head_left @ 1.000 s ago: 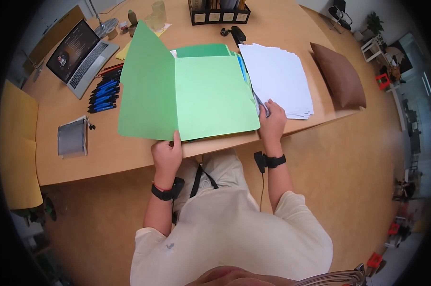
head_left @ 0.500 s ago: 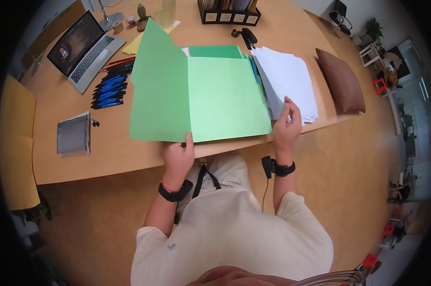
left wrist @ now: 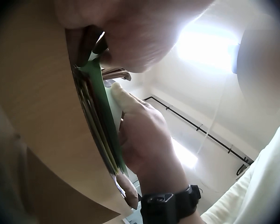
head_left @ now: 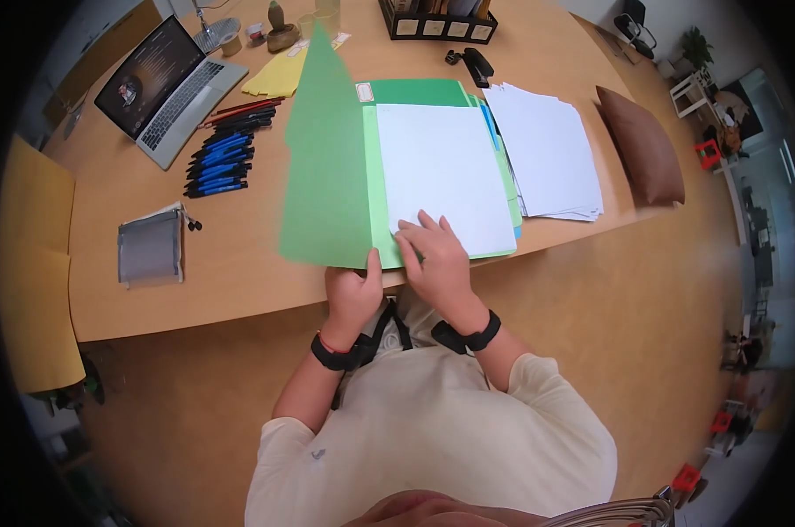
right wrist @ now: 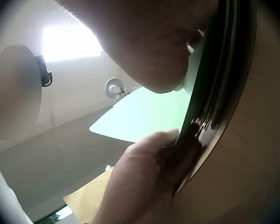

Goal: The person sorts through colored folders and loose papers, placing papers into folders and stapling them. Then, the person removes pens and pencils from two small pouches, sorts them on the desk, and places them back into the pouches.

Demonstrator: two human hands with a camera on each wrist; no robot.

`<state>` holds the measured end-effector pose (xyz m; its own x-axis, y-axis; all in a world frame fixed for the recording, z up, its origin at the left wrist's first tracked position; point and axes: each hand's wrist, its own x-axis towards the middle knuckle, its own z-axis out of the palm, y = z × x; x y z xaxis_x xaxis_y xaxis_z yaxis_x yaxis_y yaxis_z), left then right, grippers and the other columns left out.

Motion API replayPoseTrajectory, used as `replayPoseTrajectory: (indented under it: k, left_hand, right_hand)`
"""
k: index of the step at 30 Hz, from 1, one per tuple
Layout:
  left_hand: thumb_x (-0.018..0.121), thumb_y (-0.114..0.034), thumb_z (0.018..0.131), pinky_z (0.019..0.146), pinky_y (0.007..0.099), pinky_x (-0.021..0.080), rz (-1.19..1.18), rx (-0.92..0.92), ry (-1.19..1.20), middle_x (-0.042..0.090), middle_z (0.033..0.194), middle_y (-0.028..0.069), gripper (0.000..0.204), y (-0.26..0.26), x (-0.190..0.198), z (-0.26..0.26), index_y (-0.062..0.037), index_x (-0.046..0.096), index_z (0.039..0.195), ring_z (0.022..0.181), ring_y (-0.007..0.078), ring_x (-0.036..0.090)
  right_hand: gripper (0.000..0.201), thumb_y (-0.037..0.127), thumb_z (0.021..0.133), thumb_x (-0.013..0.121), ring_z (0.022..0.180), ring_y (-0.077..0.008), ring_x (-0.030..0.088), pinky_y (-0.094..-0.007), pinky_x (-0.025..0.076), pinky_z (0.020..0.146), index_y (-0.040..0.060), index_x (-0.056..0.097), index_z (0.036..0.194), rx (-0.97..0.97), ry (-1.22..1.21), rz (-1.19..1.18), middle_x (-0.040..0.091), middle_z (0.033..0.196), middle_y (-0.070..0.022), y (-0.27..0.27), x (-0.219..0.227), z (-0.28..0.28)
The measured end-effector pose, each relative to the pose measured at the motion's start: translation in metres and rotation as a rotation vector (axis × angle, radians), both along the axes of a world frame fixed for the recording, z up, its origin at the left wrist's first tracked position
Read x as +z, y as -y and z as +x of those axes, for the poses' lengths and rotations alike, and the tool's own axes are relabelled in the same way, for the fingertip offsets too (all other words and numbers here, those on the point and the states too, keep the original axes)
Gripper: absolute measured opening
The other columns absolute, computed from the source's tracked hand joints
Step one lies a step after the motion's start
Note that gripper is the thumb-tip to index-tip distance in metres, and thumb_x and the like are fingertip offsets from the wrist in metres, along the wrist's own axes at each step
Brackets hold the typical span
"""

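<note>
Pinching the green folder (head_left: 329, 176) is the left hand (head_left: 354, 294), while the right hand (head_left: 440, 268), loosely open, touches white paper (head_left: 450, 171)

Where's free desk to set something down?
Biggest patch: between the grey pouch and the green folder, below the blue pens. Smaller one: between the folder's top edge and the black organizer, left of the stapler. Crowded: folder against paper stack, and the folder's near edge, with left hand and right hand.
</note>
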<state>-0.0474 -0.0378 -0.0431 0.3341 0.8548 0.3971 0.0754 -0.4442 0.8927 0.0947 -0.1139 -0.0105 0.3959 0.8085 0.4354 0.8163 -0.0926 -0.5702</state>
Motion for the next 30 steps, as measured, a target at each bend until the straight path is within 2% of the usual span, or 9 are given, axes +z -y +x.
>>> replayPoseTrajectory:
  k: [8, 11, 14, 17, 20, 23, 26, 28, 30]
  left_hand:
    - [0.067, -0.010, 0.105, 0.080, 0.0396, 0.057, -0.374, -0.234, -0.007, 0.075, 0.098, 0.0169, 0.018, -0.005, -0.016, -0.010, 0.0048, 0.073, 0.115, 0.088, 0.0275, 0.073]
    - [0.065, -0.010, 0.106, 0.078, 0.0401, 0.056, 0.154, -0.196, -0.184, 0.074, 0.095, 0.0162, 0.019, -0.014, -0.029, -0.011, 0.0044, 0.073, 0.116, 0.087, 0.0258, 0.072]
    - [0.063, -0.011, 0.107, 0.076, 0.0411, 0.056, 0.456, -0.139, -0.345, 0.072, 0.089, 0.0153, 0.018, -0.021, -0.021, -0.013, 0.0044, 0.073, 0.111, 0.081, 0.0258, 0.071]
    - [0.053, -0.013, 0.112, 0.084, 0.0399, 0.058, -0.580, -0.326, -0.389, 0.075, 0.102, 0.0131, 0.024, -0.020, 0.004, -0.010, 0.0039, 0.067, 0.122, 0.087, 0.0247, 0.072]
    - [0.059, -0.012, 0.108, 0.072, 0.0407, 0.055, 0.037, -0.286, -0.395, 0.070, 0.078, 0.0109, 0.021, -0.025, -0.020, -0.015, 0.0048, 0.068, 0.099, 0.069, 0.0220, 0.069]
    - [0.053, -0.018, 0.112, 0.085, 0.0423, 0.055, -0.545, -0.354, -0.388, 0.075, 0.100, 0.0085, 0.028, -0.031, 0.013, -0.013, 0.0052, 0.069, 0.110, 0.082, 0.0248, 0.069]
    - [0.053, -0.020, 0.111, 0.086, 0.0424, 0.054, -0.661, -0.326, -0.295, 0.075, 0.095, 0.0091, 0.031, -0.026, 0.027, -0.010, 0.0052, 0.069, 0.103, 0.082, 0.0265, 0.068]
    - [0.053, -0.020, 0.111, 0.085, 0.0417, 0.053, -0.156, -0.229, -0.287, 0.072, 0.086, 0.0102, 0.030, -0.024, -0.010, -0.014, 0.0039, 0.067, 0.101, 0.080, 0.0266, 0.066]
    - [0.052, -0.021, 0.112, 0.081, 0.0407, 0.053, 0.104, -0.152, -0.284, 0.067, 0.077, 0.0099, 0.030, -0.022, -0.031, -0.015, 0.0023, 0.065, 0.098, 0.076, 0.0246, 0.064]
  right_hand:
    - [0.024, 0.016, 0.106, 0.059, 0.137, -0.0447, 0.060, -0.0609, 0.038, 0.121, 0.0058, 0.078, 0.115, 0.138, -0.054, -0.063, 0.074, 0.133, -0.0159, 0.002, 0.005, -0.017]
    - [0.023, 0.015, 0.105, 0.059, 0.136, -0.0466, 0.059, -0.0627, 0.037, 0.120, 0.0051, 0.078, 0.113, 0.139, -0.086, -0.044, 0.073, 0.133, -0.0187, 0.003, 0.003, -0.018]
    - [0.022, 0.015, 0.104, 0.060, 0.136, -0.0483, 0.058, -0.0638, 0.036, 0.120, 0.0047, 0.077, 0.112, 0.147, -0.128, -0.038, 0.073, 0.133, -0.0202, 0.003, 0.000, -0.017]
    - [0.022, 0.018, 0.105, 0.061, 0.132, -0.0465, 0.061, -0.0590, 0.041, 0.118, 0.0039, 0.077, 0.110, 0.145, -0.256, -0.047, 0.074, 0.131, -0.0197, 0.003, 0.011, -0.011]
    - [0.024, 0.023, 0.104, 0.065, 0.121, -0.0413, 0.068, -0.0501, 0.050, 0.109, 0.0037, 0.078, 0.107, 0.129, -0.301, -0.063, 0.076, 0.125, -0.0187, -0.001, 0.053, 0.015]
    - [0.030, 0.030, 0.101, 0.070, 0.095, -0.0338, 0.075, -0.0405, 0.058, 0.086, 0.0019, 0.079, 0.101, 0.076, -0.107, -0.054, 0.079, 0.105, -0.0179, -0.018, 0.113, 0.069]
    - [0.039, 0.038, 0.100, 0.069, 0.078, -0.0328, 0.073, -0.0393, 0.056, 0.074, 0.0004, 0.079, 0.099, -0.023, -0.102, -0.134, 0.078, 0.088, -0.0189, -0.067, 0.146, 0.147]
    - [0.046, 0.044, 0.099, 0.068, 0.077, -0.0326, 0.074, -0.0399, 0.057, 0.074, -0.0002, 0.080, 0.100, -0.101, -0.114, -0.191, 0.078, 0.085, -0.0190, -0.118, 0.142, 0.215]
    - [0.049, 0.047, 0.096, 0.069, 0.085, -0.0348, 0.076, -0.0417, 0.058, 0.080, -0.0005, 0.080, 0.103, -0.242, -0.047, -0.297, 0.079, 0.090, -0.0202, -0.164, 0.133, 0.264]
